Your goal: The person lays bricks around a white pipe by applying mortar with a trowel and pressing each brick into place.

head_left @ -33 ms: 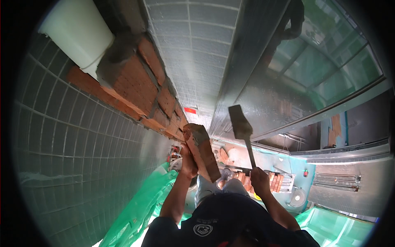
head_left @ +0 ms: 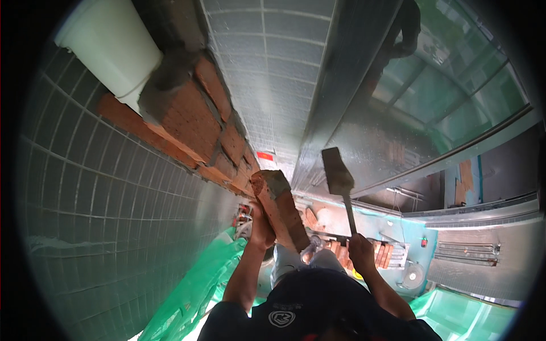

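Observation:
My left hand is closed around a red brick and holds it tilted in front of my body. Grey mortar coats the brick's far end. In my right hand is the handle of a bricklayer's trowel; its blade points up and away, apart from the brick. Ahead and to the left runs a red brick wall with grey joints. A heap of wet mortar lies on its top.
A white bucket stands on the brickwork at the far left. Tiled walls and a glass pane close in both sides. Below are stacked bricks, green netting and a round grey object.
The trowel and my right hand have shifted slightly right and down. The brick stays in my left hand, turned very slightly; the wall and bucket appear a little further right.

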The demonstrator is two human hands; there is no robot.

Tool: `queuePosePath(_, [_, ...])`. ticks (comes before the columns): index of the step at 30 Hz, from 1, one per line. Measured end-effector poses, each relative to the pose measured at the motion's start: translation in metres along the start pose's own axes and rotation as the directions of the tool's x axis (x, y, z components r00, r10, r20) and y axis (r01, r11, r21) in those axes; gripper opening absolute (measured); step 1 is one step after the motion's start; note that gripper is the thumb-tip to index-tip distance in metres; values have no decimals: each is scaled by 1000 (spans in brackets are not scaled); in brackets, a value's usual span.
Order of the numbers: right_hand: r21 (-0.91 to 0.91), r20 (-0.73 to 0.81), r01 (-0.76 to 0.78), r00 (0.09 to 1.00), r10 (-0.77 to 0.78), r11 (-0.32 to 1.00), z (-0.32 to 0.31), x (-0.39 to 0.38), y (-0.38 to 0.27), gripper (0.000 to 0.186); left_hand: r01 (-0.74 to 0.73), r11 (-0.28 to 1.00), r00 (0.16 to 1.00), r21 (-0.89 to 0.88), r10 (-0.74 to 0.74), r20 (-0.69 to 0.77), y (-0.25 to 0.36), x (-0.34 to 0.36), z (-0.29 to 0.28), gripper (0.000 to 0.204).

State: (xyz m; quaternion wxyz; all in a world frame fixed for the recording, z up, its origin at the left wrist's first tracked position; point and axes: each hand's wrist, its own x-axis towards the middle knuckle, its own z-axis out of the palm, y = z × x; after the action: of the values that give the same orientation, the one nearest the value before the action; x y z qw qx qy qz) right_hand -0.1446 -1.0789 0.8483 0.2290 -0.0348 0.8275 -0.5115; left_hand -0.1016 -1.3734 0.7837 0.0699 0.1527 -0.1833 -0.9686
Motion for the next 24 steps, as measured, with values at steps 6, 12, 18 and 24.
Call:
queuePosePath(6, [238, -40, 68, 997, -60, 969, 3, -4, 1, 45, -250, 873, 968, 418, 210, 140, 41, -8, 50, 71])
queuePosePath(12, [226, 101, -2, 995, -21, 974, 25, 14, -9, 16, -467, 722, 851, 510, 523, 39, 26, -22, 73, 61])
queuePosePath(18, [701, 585, -380, 791, -182, 603, 60, 34, -38, 52, -556, 670, 769, 493, 640, -3, 19, -66, 121, 64])
queuePosePath(24, [690, 715, -551, 622, -319, 470, 79, 21, -75, 47, -613, 574, 683, 543, 731, -1, 15, -112, 152, 64])
